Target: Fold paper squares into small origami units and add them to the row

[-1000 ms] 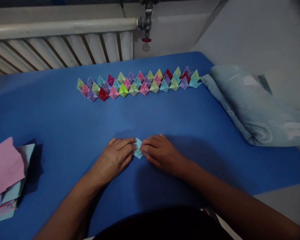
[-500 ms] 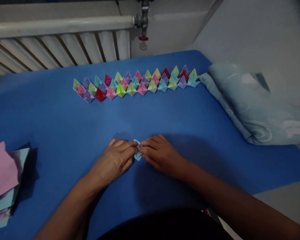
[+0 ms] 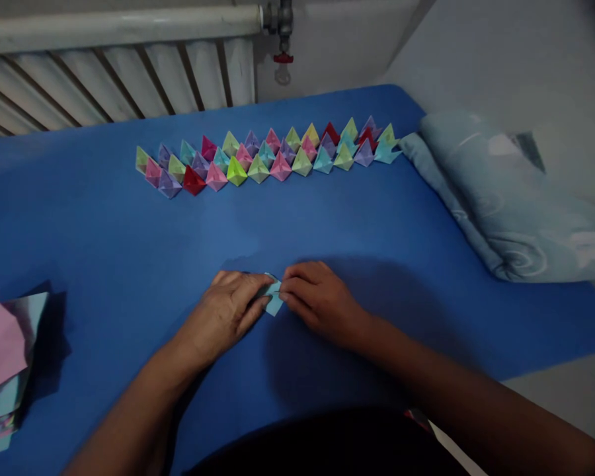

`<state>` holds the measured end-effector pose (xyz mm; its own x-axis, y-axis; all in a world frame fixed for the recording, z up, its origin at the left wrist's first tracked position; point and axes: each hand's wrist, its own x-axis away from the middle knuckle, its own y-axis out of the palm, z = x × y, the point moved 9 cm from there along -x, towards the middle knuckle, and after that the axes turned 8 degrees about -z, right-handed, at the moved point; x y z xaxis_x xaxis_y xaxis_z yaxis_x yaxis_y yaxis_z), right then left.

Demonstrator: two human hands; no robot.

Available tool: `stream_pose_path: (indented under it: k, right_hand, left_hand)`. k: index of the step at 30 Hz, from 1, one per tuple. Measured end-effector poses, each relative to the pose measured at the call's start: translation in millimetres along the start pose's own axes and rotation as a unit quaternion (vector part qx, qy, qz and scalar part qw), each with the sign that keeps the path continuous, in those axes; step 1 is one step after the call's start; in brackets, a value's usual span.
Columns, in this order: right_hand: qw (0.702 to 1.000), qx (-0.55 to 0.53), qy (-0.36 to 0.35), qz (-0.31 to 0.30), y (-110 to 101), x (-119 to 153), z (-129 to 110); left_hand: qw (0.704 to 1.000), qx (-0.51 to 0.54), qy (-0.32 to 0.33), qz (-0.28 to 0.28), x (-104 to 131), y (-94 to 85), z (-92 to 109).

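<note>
A small light blue piece of folded paper (image 3: 274, 304) is between my two hands, low over the blue surface (image 3: 218, 231). My left hand (image 3: 225, 305) pinches its left side between thumb and fingers. From the right, my right hand (image 3: 320, 295) grips the opposite edge with its fingertips. A dark crease or gap runs across the middle of the paper. The fingers cover both of its side corners.
Rows of small folded paper boats (image 3: 258, 169) in many colours stand toward the back. A stack of paper sheets (image 3: 0, 344) lies at the left edge. A folded grey-blue blanket (image 3: 506, 198) is on the right. Behind the surface is a white radiator (image 3: 168, 73).
The fingers have shifted on the blue paper, and more of its lower part now shows as a flat face. The view has tilted slightly downward.
</note>
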<state>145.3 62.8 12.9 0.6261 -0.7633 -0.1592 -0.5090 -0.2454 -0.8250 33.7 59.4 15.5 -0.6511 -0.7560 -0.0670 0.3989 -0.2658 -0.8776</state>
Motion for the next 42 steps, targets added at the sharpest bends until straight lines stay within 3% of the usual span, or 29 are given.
stream_pose_path:
  k: [17, 31, 42]
  right_hand:
    - [0.998, -0.019, 0.063, 0.02, -1, -8, 7]
    - [0.994, 0.021, 0.108, -0.011, 5, -14, 9]
    - [0.99, 0.013, 0.137, -0.028, 5, -15, 12]
  left_hand:
    - [0.996, -0.001, -0.044, 0.075, -4, -1.4, -9]
    - [0.989, -0.009, -0.126, 0.081, -9, 1.2, -15]
    - [0.988, -0.01, -0.122, 0.094, -8, 2.3, -13]
